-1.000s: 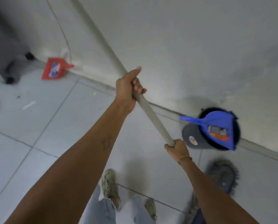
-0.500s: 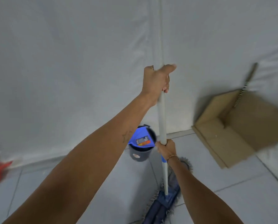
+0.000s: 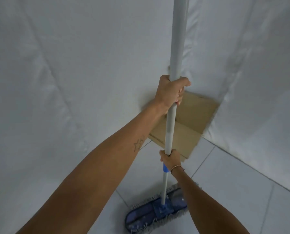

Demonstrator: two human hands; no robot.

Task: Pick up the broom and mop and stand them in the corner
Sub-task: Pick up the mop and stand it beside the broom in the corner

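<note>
The mop stands nearly upright in front of me. Its long pale grey handle (image 3: 178, 39) runs from the top edge down to a flat blue head (image 3: 151, 211) with a grey fringe, on the tiled floor. My left hand (image 3: 170, 92) grips the handle high up, at mid-frame. Lower down, just above a blue collar on the shaft, my right hand (image 3: 171, 158) holds the handle; it wears a thin bracelet. The broom is not visible; the handle and my left hand cover the spot behind the cardboard.
A flattened brown cardboard box (image 3: 191, 125) leans in the corner where the two white walls (image 3: 73, 81) meet, right behind the mop handle. Pale floor tiles (image 3: 233, 183) spread to the right of the mop head.
The view has swung right and closer to the corner. The bucket with the blue dustpan and the red dustpan have left the frame. The cardboard now sits directly behind the upright mop.
</note>
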